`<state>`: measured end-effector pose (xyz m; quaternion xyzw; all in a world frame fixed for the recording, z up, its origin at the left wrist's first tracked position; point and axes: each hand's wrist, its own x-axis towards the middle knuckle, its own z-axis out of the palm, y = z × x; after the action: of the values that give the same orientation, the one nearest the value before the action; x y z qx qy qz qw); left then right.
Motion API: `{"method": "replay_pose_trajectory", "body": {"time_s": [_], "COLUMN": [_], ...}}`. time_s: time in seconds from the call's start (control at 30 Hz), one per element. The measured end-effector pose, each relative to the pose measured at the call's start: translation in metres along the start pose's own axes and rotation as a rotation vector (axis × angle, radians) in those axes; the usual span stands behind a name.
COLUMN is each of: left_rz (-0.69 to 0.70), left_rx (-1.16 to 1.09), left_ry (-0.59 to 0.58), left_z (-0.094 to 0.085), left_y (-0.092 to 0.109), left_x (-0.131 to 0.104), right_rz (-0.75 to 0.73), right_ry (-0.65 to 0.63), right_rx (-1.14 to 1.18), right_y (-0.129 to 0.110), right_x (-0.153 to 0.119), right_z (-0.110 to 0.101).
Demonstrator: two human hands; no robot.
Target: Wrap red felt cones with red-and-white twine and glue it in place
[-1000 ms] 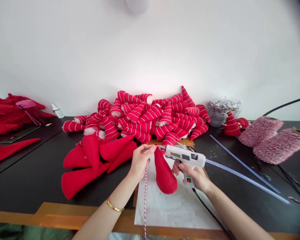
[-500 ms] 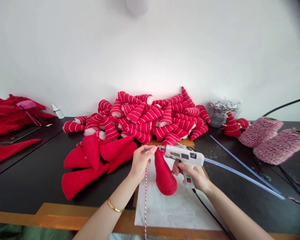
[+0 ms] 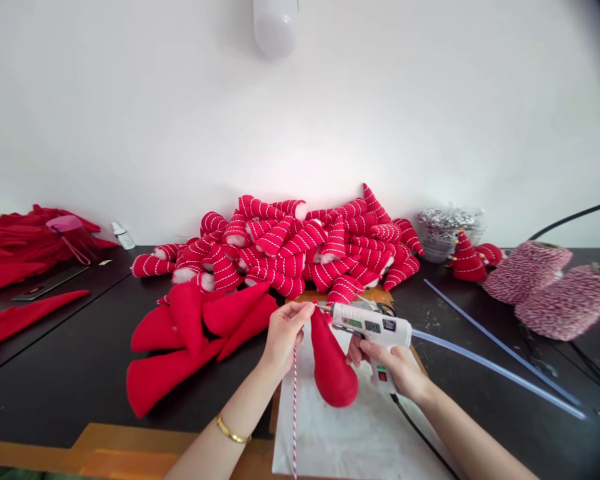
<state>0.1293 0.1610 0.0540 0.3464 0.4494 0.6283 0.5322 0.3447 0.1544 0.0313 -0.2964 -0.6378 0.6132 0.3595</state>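
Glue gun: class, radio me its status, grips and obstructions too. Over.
Left grip: pinching tip of cone, cord hanging below. Right grip: round handle of gun. Nozzle at cone's tip. Possibly in the way: left fingertips, close by nozzle.

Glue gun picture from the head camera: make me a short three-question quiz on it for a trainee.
1. Which hand grips the glue gun?
2. True or false: the left hand is holding a white bottle.
3. The heap of striped red cones has stripes that are: a) blue, b) white, c) green.

Key: 1. The right hand. 2. False; it is at the narrow tip of a plain red cone, with red-and-white cord hanging below. 3. b.
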Motion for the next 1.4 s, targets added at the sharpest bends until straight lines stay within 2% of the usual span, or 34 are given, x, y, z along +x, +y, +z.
{"method": "replay_pose_trajectory", "body": {"time_s": [0.17,0.87,1.4], "left_rz": [-0.003,0.000,-0.024], "left_rx": [-0.005,-0.004,-0.063], "left_ry": [0.003,0.012,-0.016], "left_z": [-0.0002,0.0001,-0.0007], "left_y": [-0.0001,-0.0033,-0.0071], "left_x": [-0.0004,0.0011,0.0014], "right_rz": [0.023,-0.061,0.001], "right_ry": [0.003,-0.021,0.016], "right_rx": [0.007,0.129,0.121], "right_y": [0.0022,0.0075,0.0087], "right_x": [-0.0013,0.0002,0.0007], "right_z": [-0.0009,-0.0016,-0.0004]}}
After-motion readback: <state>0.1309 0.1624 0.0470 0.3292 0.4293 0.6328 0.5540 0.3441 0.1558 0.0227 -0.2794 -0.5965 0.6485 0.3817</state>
